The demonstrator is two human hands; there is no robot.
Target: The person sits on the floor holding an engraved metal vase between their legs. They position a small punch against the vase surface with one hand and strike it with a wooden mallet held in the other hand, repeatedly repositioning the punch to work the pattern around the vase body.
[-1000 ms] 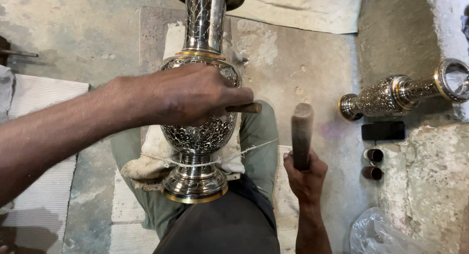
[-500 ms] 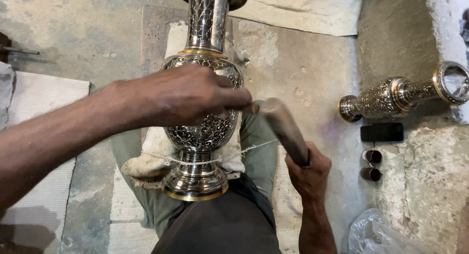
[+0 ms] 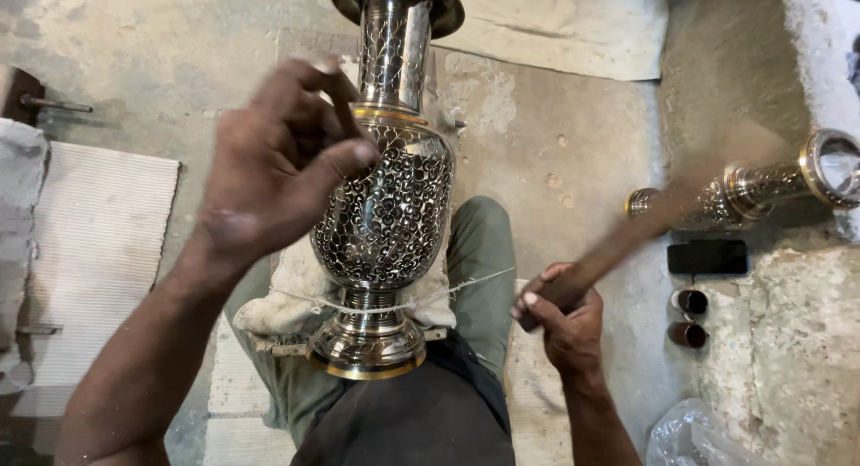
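Beside vase (image 3: 387, 206) — mallet (image 3: 627, 237), seemingly blurred

Second vase (image 3: 761, 184), phone (image 3: 708, 257) crowd right; floor left open.

Metalcraft workshop, floor-level: bare concrete floor (image 3: 555, 161), engraved metal vase (image 3: 390, 206) on a cloth pad (image 3: 278, 291), a second vase (image 3: 761, 188) lying by, mallet (image 3: 627, 242), woven mat (image 3: 98, 242).
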